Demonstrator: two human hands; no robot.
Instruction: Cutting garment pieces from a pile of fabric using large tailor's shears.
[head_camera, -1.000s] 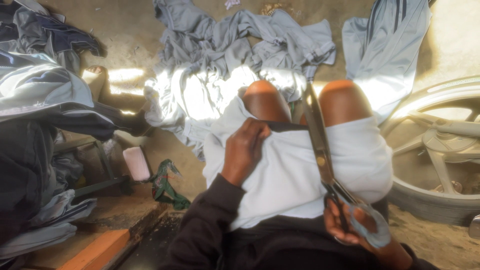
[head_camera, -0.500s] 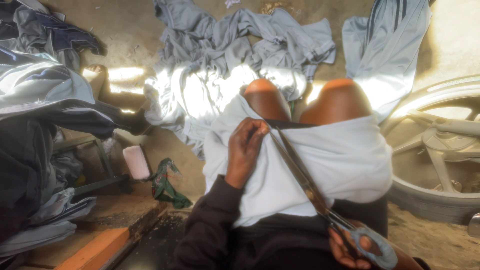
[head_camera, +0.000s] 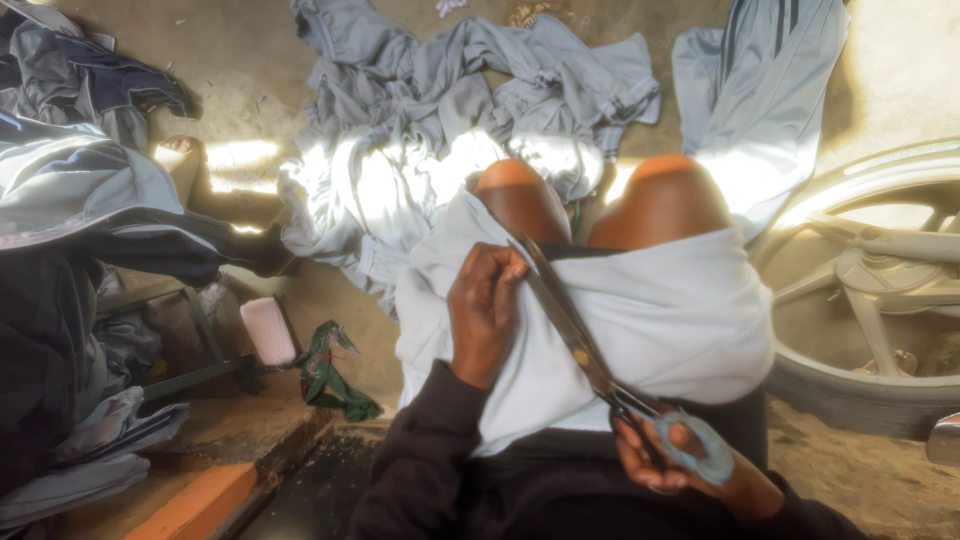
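Floor: bare dusty concrete (head_camera: 240, 60) across the top of the frame, with a hard patch of sunlight in the upper middle.
Grey clothes heap: crumpled grey garments (head_camera: 450, 110) spread over the floor at upper centre, partly blown out by the sun. One more grey piece with dark stripes (head_camera: 760, 90) lies at upper right.
Dark pile: jackets and dark fabric (head_camera: 70, 230) stacked down the left edge.
Wheel: a spoked wheel with its tyre (head_camera: 880, 290) fills the right edge, just beside the person's knee.
White cloth: a pale garment (head_camera: 660, 320) draped over the lap in the centre of the frame, both bare knees poking out above it.
Left hand: left hand (head_camera: 485, 315) sits centre frame, grip pinching a bunched fold of the white cloth near its upper edge, fingers curled tight.
Right hand: right hand (head_camera: 680, 460) at lower right, fingers through the blue-grey handle loops, grip closed around the scissors.
Scissors: long tailor's scissors (head_camera: 575, 335) run diagonally from the lower-right hand up to the pinched fold, right next to the left fingers. Blades look pretty much together, tip at the cloth edge.
Small stuff: a pinkish block (head_camera: 268, 330) and a green scrap of cloth (head_camera: 330, 375) on the floor at lower left, near each other, and an orange edge (head_camera: 190, 505) at the bottom left corner.
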